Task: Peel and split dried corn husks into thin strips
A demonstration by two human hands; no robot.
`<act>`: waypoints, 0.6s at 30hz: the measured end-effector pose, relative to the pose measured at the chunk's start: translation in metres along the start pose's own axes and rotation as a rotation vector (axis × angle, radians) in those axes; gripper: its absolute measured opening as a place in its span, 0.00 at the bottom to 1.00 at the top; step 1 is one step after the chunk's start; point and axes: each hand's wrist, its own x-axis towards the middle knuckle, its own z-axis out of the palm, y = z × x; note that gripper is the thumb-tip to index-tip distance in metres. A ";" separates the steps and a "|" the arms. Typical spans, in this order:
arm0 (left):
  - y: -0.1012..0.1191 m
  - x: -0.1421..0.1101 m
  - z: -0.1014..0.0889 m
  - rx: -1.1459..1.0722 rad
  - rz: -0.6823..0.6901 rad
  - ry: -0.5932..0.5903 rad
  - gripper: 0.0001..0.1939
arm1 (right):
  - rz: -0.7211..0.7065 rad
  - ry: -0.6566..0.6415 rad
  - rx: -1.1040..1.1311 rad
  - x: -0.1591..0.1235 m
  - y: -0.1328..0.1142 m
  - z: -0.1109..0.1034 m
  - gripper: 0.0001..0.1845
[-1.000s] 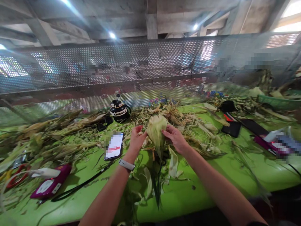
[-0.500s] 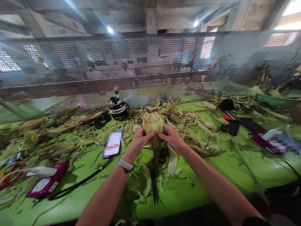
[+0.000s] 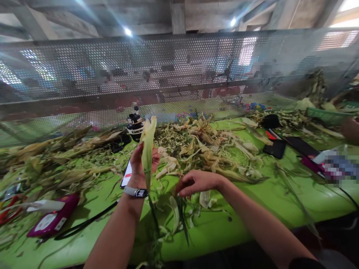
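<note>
My left hand (image 3: 137, 162) is closed around a pale green-yellow corn husk (image 3: 148, 144), held upright above the table. Its narrow lower end trails down past my wrist. My right hand (image 3: 198, 183) is bent inward, thumb and fingers curled together at the middle front. Directly under those fingertips are dark, narrow pointed strips (image 3: 184, 222). What, if anything, sits in the pinch is too blurred to make out. Loose husk strips (image 3: 174, 215) lie between my two forearms.
Heaped husk scraps (image 3: 196, 145) cover the table's back. Longer husks (image 3: 70, 149) lie left. A phone (image 3: 126, 175), a black jar (image 3: 134, 125) and a purple device (image 3: 54, 216) are around my left side. Black flat objects (image 3: 275, 147) lie right. A perforated metal screen (image 3: 179, 82) stands behind.
My hands have separated. The left has moved left and up with the husk, now turned side-on; the right has let go of it and moved lower, toward the dark strips.
</note>
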 end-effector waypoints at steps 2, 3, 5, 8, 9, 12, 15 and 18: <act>0.000 -0.001 -0.001 -0.151 -0.055 -0.055 0.12 | 0.014 -0.055 -0.018 -0.002 -0.001 0.001 0.14; 0.000 -0.001 -0.002 -0.198 -0.060 -0.076 0.12 | 0.032 -0.086 -0.013 -0.003 -0.002 0.001 0.14; 0.000 0.000 -0.005 -0.314 -0.050 -0.102 0.11 | 0.083 -0.166 0.022 -0.004 -0.001 0.001 0.15; 0.005 0.002 -0.011 -0.503 -0.003 -0.112 0.10 | 0.152 -0.314 0.065 -0.003 0.002 0.002 0.17; 0.007 0.002 -0.013 -0.556 0.010 -0.111 0.10 | 0.165 -0.353 0.067 -0.003 0.003 0.002 0.18; 0.012 0.004 -0.018 -0.664 0.025 -0.133 0.07 | 0.194 -0.424 0.064 -0.003 0.003 0.004 0.18; 0.013 0.004 -0.018 -0.676 0.002 -0.183 0.07 | 0.171 -0.360 0.069 -0.010 -0.003 -0.003 0.16; 0.010 0.002 -0.012 -0.561 -0.031 -0.207 0.10 | -0.010 0.024 0.160 -0.023 -0.009 -0.023 0.14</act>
